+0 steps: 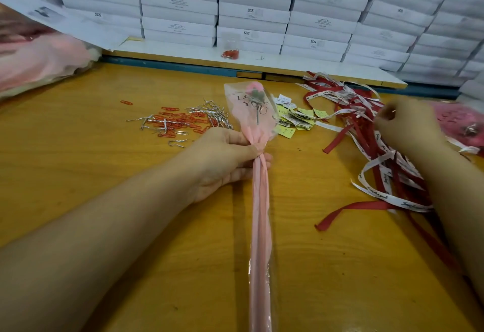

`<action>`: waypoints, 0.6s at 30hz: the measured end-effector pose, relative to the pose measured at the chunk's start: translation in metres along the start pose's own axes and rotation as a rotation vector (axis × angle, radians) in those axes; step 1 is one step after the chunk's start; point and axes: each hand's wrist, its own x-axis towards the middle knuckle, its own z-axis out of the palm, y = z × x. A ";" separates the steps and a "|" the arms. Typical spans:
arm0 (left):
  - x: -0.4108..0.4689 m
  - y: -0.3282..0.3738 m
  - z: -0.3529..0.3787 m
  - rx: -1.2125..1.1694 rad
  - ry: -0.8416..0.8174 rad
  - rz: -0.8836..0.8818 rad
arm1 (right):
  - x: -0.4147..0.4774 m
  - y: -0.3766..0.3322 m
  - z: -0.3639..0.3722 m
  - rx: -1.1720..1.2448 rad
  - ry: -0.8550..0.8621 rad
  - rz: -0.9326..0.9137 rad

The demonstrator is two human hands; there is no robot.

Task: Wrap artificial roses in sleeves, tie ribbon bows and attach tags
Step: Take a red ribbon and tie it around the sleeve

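Observation:
A pink artificial rose (253, 91) sits inside a pink and clear sleeve (259, 200) printed "LOVE YOU", lying lengthwise on the wooden table (104, 174). My left hand (227, 159) grips the sleeve where it is gathered below the flower. My right hand (408, 125) is over the pile of red and white printed ribbons (366, 127) at the right, fingers curled and pinching at the strands; motion blur hides the exact hold. Small yellow and white tags (296, 117) lie in a heap just right of the flower.
Red paper clips (178, 122) and silver twist ties (209, 113) are scattered left of the flower. Pink sleeves (39, 62) are piled at far left, more pink sleeves (455, 119) at far right. Stacked white boxes (251, 9) wall the back, with a small jar of clips (230, 50).

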 end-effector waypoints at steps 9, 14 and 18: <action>0.000 0.001 0.001 -0.084 -0.023 0.015 | -0.021 -0.029 -0.023 0.693 0.233 -0.024; 0.002 0.001 -0.001 -0.078 -0.114 0.040 | -0.053 -0.069 -0.026 0.695 -0.405 -0.169; 0.003 -0.003 -0.001 -0.005 -0.152 0.094 | -0.072 -0.093 -0.019 0.839 -0.832 -0.101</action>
